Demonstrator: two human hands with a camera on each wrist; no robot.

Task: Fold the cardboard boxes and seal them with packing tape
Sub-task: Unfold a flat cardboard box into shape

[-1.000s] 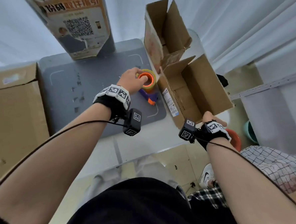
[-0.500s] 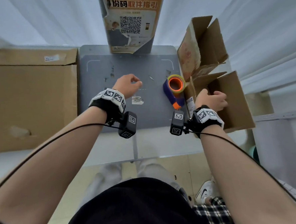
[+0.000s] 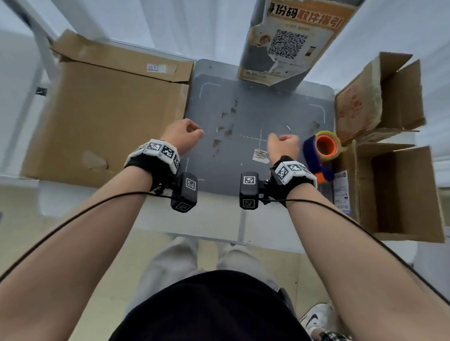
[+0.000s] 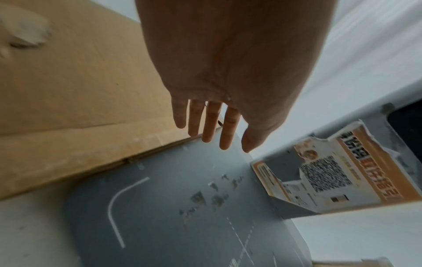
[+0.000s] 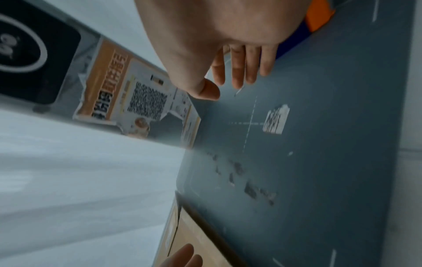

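L hand (image 3: pixel 183 133) & R hand (image 3: pixel 283 143) empty over mat (image 3: pixel 254 110), tape dispenser (image 3: pixel 322 148) nearby

Centre of frame: left hand (image 3: pixel 183 133) and right hand (image 3: pixel 283 143), fingers loosely curled and empty, above a grey rectangular mat (image 3: pixel 257 115). Centre right: orange-cored tape dispenser (image 3: pixel 324 148) beside an open brown cardboard box (image 3: pixel 401 191). Left: flattened brown cardboard sheet (image 3: pixel 104 117).

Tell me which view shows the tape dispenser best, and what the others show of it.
The head view: the tape dispenser lies whole on the grey mat, its orange roll core facing up, beside the open box. The right wrist view catches only an orange and blue sliver behind the right hand. The left wrist view misses it.
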